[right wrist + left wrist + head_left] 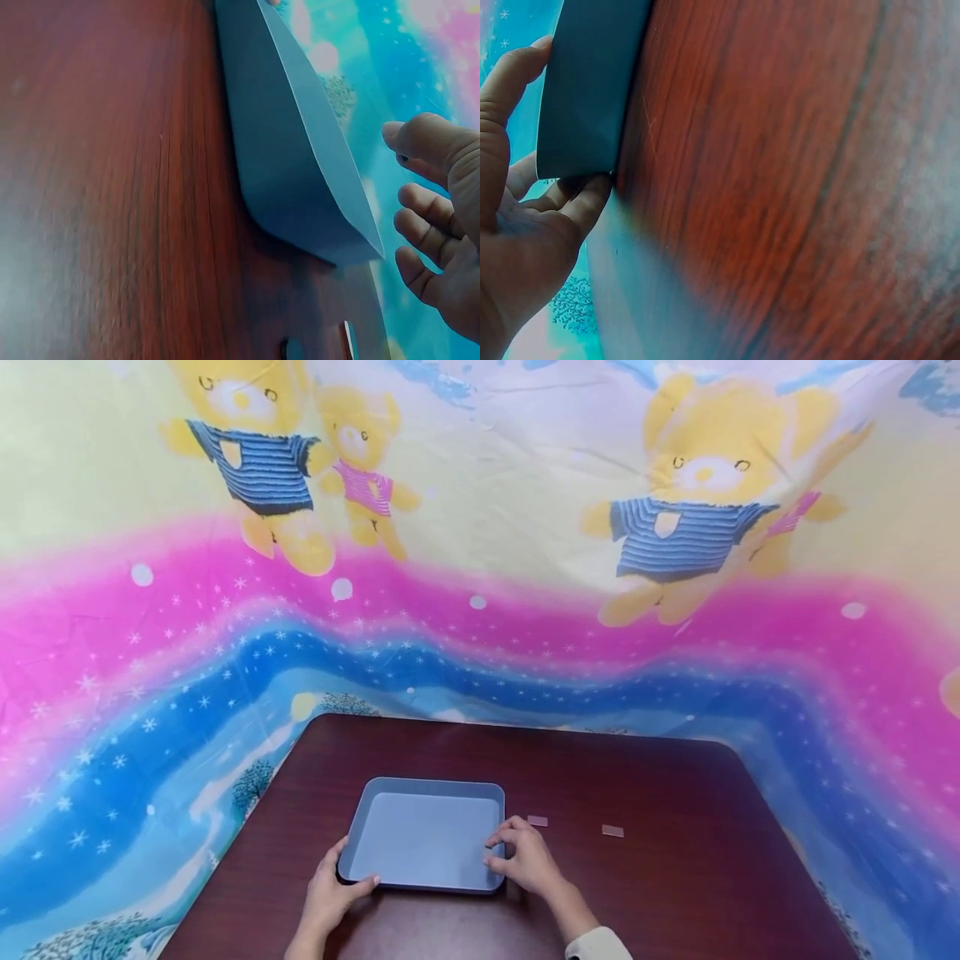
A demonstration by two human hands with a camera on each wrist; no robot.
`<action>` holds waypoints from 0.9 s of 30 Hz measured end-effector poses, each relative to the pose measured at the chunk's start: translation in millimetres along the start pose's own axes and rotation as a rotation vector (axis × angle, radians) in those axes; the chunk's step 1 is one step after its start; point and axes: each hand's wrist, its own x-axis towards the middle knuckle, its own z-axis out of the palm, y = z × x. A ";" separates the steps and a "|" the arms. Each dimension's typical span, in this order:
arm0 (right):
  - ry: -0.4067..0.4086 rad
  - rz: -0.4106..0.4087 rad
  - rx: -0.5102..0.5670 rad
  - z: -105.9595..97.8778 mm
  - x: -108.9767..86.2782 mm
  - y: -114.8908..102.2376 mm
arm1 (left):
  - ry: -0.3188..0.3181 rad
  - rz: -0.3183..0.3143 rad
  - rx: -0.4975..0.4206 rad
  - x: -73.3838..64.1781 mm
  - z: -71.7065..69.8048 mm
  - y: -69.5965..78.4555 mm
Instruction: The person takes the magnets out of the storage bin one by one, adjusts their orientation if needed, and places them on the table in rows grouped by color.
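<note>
A shallow grey-blue rectangular tray [427, 787] stands on the dark red-brown table. My left hand [328, 893] grips its near left corner, thumb at the front rim. In the left wrist view, the other fingers of that hand [536, 240] curl about the corner's underside. Over the tray's right side, my right hand [528, 857] bends thumb and index finger toward each other. A tiny dark spot shows by the thumb of this hand [442, 225] in the right wrist view; I cannot tell whether something is held.
A small pinkish flat rectangle [537, 821] lies just right of the tray, and a brownish one [612, 831] farther right on the table [675, 893]. Low in the right wrist view is a small dark rounded thing [292, 349]. Behind the table hangs a bear-print cloth [480, 643].
</note>
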 end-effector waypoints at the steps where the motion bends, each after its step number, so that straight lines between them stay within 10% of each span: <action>1: 0.008 0.005 0.000 -2.1 -2.4 1.2 | 0.001 0.003 0.001 0.3 0.0 0.0; 27: 0.131 0.234 0.003 -46.4 -59.2 47.0 | -0.015 0.000 0.013 0.2 0.0 -3.0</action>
